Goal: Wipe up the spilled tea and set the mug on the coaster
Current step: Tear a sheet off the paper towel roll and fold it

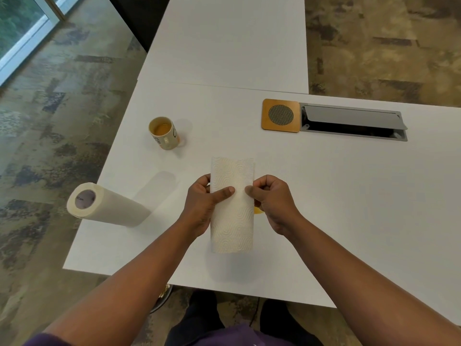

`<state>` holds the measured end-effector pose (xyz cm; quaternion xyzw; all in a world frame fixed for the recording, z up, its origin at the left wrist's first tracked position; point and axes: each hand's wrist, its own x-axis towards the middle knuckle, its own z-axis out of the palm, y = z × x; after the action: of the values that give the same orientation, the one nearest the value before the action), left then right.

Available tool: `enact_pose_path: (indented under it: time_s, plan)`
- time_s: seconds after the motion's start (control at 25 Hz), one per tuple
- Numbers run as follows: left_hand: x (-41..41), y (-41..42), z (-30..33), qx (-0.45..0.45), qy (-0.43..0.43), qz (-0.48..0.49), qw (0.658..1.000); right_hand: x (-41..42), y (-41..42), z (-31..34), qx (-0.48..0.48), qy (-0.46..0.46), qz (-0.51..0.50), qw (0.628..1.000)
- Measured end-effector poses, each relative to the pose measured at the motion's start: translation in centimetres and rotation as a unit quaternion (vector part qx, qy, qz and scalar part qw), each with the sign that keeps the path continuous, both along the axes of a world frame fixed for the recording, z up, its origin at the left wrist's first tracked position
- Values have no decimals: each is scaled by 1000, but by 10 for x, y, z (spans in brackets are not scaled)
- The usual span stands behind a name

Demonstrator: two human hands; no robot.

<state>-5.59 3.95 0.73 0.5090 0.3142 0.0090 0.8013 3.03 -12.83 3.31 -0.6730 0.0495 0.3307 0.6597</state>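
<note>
A folded white paper towel sheet [232, 216] is held above the white table [336, 208] between both hands. My left hand [203, 203] pinches its left edge and my right hand [272, 203] pinches its right edge. A small patch of orange spilled tea [258, 210] shows on the table just under the towel's right edge; the rest is hidden. The cream mug [164, 133] with tea inside stands upright at the far left. The wooden coaster [280, 115] with a round mesh centre lies at the far right, apart from the mug.
A paper towel roll [107, 204] stands at the table's left edge. A grey cable hatch [353, 123] with its lid open sits flush in the table beside the coaster. A second white table [229, 46] adjoins at the back. Patterned floor surrounds the tables.
</note>
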Motion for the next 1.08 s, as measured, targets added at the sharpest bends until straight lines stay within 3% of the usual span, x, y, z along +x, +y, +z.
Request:
enact_pose_path:
  time_s: [0.44, 1.08]
  plan:
    - [1, 2, 0, 15, -4, -7, 1000, -1, 0, -2, 38, 56, -19, 998]
    - [1, -7, 14, 46, 10, -5, 999, -4, -6, 6, 14, -8, -5, 1000]
